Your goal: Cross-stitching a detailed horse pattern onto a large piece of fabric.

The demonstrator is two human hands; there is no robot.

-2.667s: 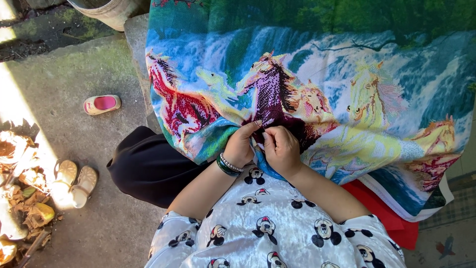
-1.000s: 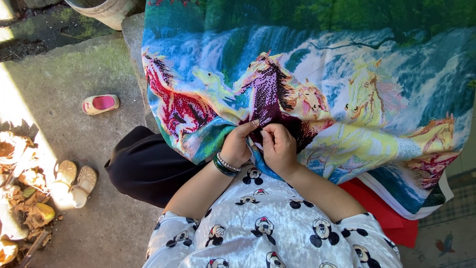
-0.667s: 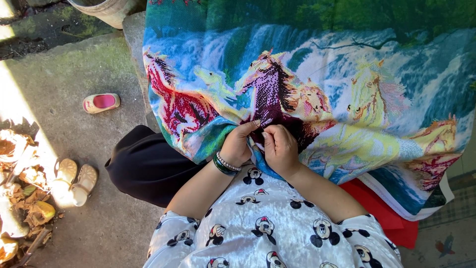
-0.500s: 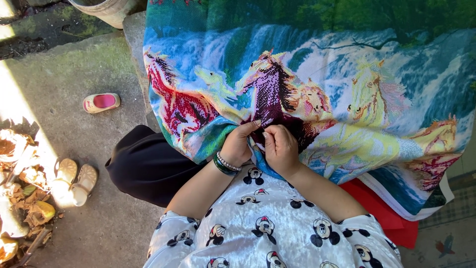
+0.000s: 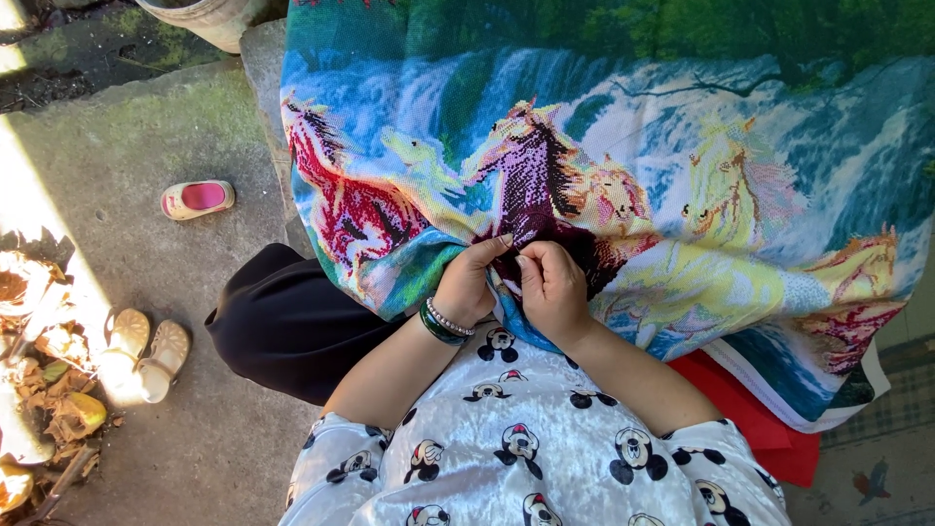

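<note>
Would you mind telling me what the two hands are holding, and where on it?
Both the left hand and right hand pinch the horse-patterned embroidered cloth at its near edge, below the purple horse.

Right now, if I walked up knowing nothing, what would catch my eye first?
Most striking is the big embroidered cloth of colourful horses before a waterfall, spread across the person's lap. At its near edge the left hand and right hand pinch the fabric close together at a dark patch. Off to the left, a small pink shoe lies on the concrete floor.
</note>
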